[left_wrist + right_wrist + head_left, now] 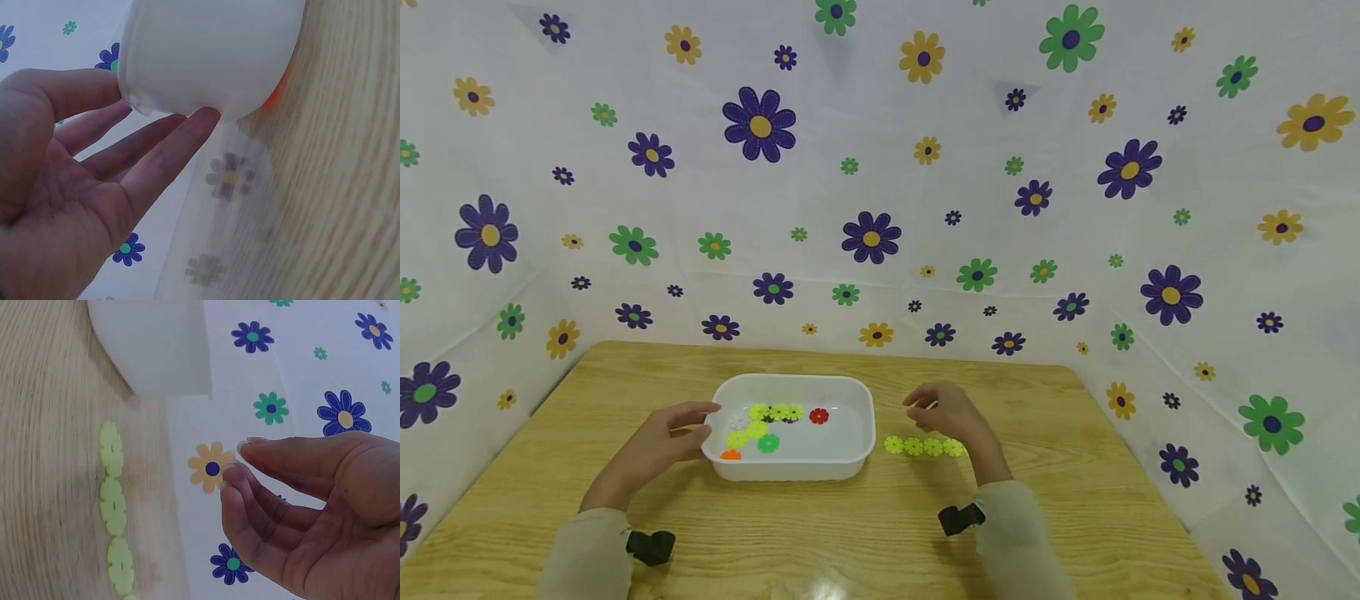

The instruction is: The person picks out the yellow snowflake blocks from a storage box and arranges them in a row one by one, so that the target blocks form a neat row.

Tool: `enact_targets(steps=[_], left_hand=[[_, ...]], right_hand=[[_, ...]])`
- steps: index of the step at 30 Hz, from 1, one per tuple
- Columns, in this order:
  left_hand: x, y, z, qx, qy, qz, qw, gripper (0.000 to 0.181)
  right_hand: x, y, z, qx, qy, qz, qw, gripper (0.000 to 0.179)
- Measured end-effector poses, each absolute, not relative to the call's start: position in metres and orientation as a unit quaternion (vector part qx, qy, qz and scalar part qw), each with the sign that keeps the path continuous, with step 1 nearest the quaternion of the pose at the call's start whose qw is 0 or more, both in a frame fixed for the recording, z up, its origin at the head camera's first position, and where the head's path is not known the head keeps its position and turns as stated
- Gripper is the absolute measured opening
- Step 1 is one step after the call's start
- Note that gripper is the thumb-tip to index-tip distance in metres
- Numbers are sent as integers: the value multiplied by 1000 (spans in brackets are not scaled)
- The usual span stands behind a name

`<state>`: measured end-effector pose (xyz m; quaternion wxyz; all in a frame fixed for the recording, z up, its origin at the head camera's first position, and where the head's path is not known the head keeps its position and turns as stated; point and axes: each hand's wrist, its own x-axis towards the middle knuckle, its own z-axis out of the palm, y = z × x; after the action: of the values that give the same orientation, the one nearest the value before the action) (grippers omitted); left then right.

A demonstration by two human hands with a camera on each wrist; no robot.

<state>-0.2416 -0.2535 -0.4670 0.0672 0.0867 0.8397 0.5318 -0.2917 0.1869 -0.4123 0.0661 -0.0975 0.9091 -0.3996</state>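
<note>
Yellow flower row (932, 447), one end partly hidden; right hand (953, 414), loosely curled, empty; left hand (651, 442), fingers relaxed, touches tray (790, 471).

A row of yellow flower discs (913, 446) lies flat beside a white tray (793, 472) holding multicoloured ones (768, 443).

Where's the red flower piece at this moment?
In the head view, the red flower piece lies inside the white tray, just right of the row of yellow pieces.

The tray (790, 471) and the yellow flower pieces (913, 447) at right look like smooth plastic. The wood-grained table (737, 550) shines at the near side; the far sheet (850, 100) looks like matt, creased cloth.
</note>
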Motion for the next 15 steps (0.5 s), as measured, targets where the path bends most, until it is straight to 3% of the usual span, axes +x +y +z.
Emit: enact_targets(steps=[15], left_hand=[[-240, -252, -465, 96, 835, 537, 67, 55]], right_hand=[[-298, 133, -401, -127, 908, -388, 91, 17]])
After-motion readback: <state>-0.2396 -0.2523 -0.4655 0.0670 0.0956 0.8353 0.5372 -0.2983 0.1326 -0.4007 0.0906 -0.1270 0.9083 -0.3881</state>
